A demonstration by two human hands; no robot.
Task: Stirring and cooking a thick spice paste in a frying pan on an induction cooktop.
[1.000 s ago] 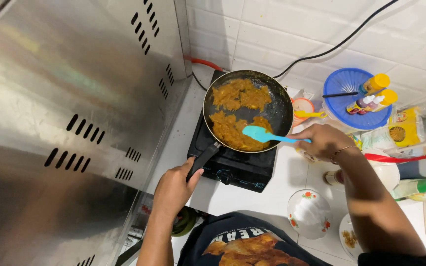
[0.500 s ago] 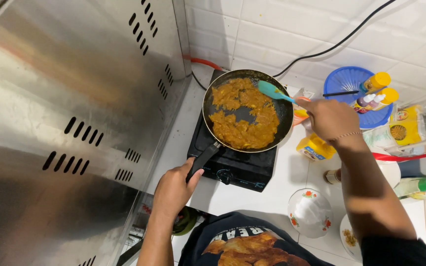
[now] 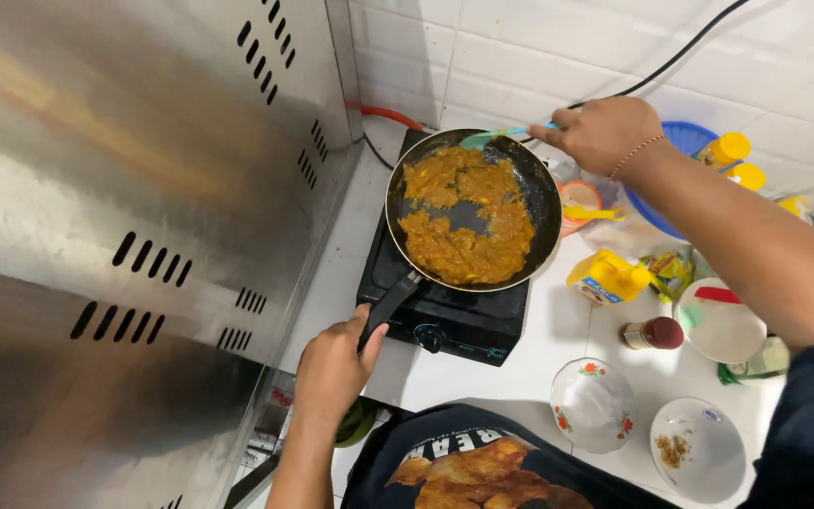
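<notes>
A black frying pan [image 3: 544, 203] full of orange-brown food [image 3: 468, 221] sits on a black single-burner stove [image 3: 454, 316]. My left hand [image 3: 332, 368] grips the pan's black handle [image 3: 390, 303] at the near left. My right hand [image 3: 600, 132] is over the pan's far right rim and holds a turquoise spatula [image 3: 487, 139], whose blade rests at the pan's far edge.
A tall steel panel [image 3: 143, 217] with vent slots fills the left side. Right of the stove on the white counter stand a yellow bottle [image 3: 610, 278], a red-capped jar [image 3: 652, 333], two white bowls [image 3: 593, 403], a blue basket [image 3: 699, 141] and yellow-capped bottles [image 3: 727, 151]. A black cable [image 3: 671, 61] runs up the tiled wall.
My right hand has carried the spatula from the pan's near right side to its far rim. The food is now spread around a bare patch. My left hand stays on the handle.
</notes>
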